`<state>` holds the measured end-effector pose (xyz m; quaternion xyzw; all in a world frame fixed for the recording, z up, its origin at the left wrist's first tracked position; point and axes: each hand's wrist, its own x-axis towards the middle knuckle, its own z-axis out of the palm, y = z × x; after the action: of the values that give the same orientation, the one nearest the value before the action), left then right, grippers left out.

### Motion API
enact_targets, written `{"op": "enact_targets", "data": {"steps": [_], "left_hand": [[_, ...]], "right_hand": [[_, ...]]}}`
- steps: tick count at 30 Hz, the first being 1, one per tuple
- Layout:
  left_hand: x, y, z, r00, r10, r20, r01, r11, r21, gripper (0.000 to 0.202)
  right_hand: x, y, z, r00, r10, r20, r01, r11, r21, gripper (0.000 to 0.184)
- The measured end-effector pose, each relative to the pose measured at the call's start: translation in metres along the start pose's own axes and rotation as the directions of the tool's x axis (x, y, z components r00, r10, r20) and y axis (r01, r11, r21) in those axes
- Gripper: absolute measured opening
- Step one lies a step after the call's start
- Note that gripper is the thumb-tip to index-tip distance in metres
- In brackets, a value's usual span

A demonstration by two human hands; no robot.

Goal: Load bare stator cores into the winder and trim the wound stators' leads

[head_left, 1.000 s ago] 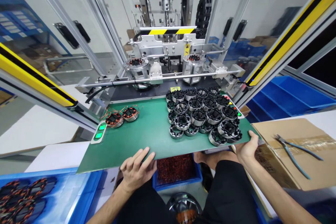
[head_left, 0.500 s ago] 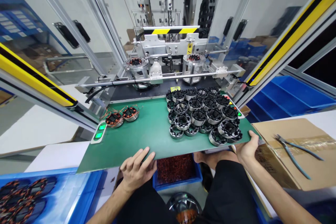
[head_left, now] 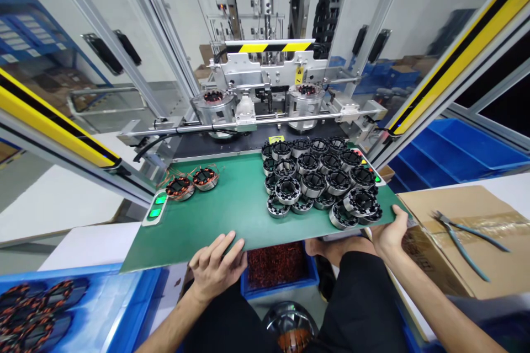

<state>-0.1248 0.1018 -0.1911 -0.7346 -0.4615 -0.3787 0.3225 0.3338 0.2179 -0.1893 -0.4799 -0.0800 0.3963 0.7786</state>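
My left hand point(head_left: 220, 262) rests its fingers, loosely apart, on the front edge of the green tabletop point(head_left: 236, 198); nothing is in it. At the right corner, my right hand point(head_left: 389, 234) has its thumb over the tabletop's edge, with the other fingers mostly hidden below. Several bare stators point(head_left: 313, 183), steel rings with black slotted insulation, are grouped and partly stacked on the right half. Two wound stators point(head_left: 180, 188) with copper wire and loose leads lie at the left. Behind, the winding machine holds stators in a left fixture point(head_left: 215, 110) and a right fixture point(head_left: 305, 105).
Green-lit buttons point(head_left: 155, 213) sit at the tabletop's left end. Cutting pliers point(head_left: 464, 240) lie on a cardboard box point(head_left: 492, 204) at right. A blue tray point(head_left: 111, 292) of wound stators is at lower left. A blue bin point(head_left: 281, 291) with copper-coloured scraps stands below the tabletop.
Both fixtures on the winding machine look different, their side openings no longer showing as before, as if turned. My hands and the stators on the tabletop have stayed put.
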Motion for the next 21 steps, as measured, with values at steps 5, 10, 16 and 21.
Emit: {"op": "enact_targets", "data": {"steps": [5, 10, 16, 21], "left_hand": [[0.001, 0.000, -0.001, 1.000, -0.003, 0.000, 0.003, 1.000, 0.002, 0.026], [0.001, 0.000, -0.001, 1.000, -0.004, 0.001, 0.004, 1.000, 0.001, 0.026], [0.001, 0.001, 0.000, 1.000, -0.002, -0.003, 0.002, 1.000, -0.007, 0.028], [-0.001, 0.000, 0.000, 1.000, 0.001, -0.002, -0.001, 1.000, 0.002, 0.031]], "right_hand": [[-0.004, -0.003, 0.006, 1.000, 0.014, -0.016, -0.014, 1.000, 0.000, 0.032], [-0.009, -0.005, 0.012, 0.998, -0.017, -0.062, 0.017, 1.000, 0.004, 0.030], [-0.007, -0.004, 0.009, 0.999, -0.022, -0.044, 0.021, 1.000, -0.023, 0.034], [-0.006, -0.003, 0.008, 0.999, -0.039, -0.025, 0.038, 0.999, -0.023, 0.034]]}}
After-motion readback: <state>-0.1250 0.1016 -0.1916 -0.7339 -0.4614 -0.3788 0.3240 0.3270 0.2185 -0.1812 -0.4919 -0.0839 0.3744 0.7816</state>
